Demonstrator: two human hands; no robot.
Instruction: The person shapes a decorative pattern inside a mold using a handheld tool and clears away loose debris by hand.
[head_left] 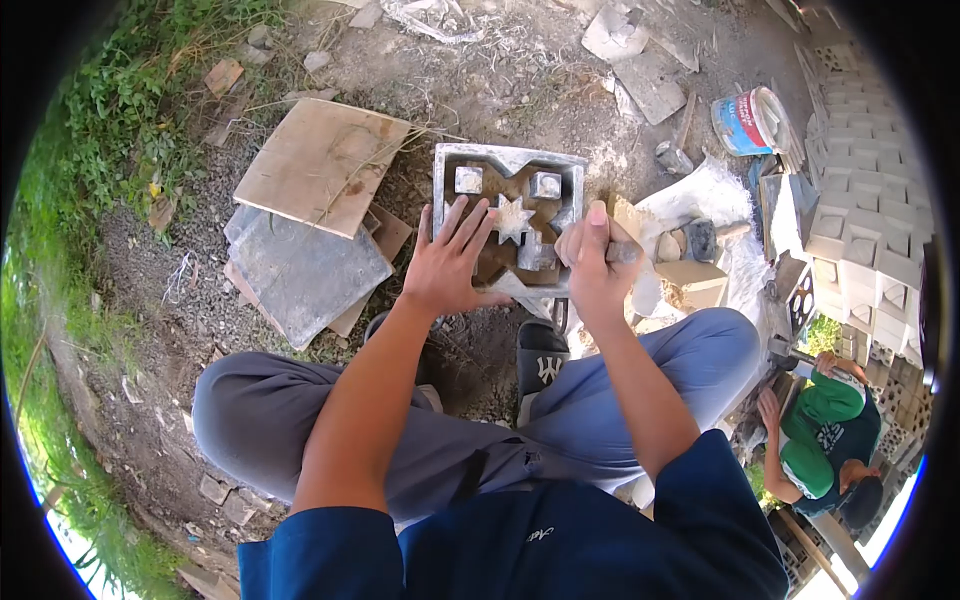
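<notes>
A square grey mould [511, 156] lies in front of my knees, with a star-shaped block [513, 218] at its centre and small square blocks around it. My left hand [448, 258] rests with spread fingers on the mould's left side, fingertips over the inner part near the star. At the right side, my right hand [597, 262] is closed around a stone-like lump [625, 254], its thumb pointing up. The lump is partly covered by the fingers, so its full shape is hidden.
Wooden boards [320, 165] and a grey slab [310, 270] lie at the left. A paint bucket [745, 122] stands at the upper right, near a white sack [712, 195]. Pale blocks [865, 190] are stacked far right. Another person [830, 435] sits at the lower right.
</notes>
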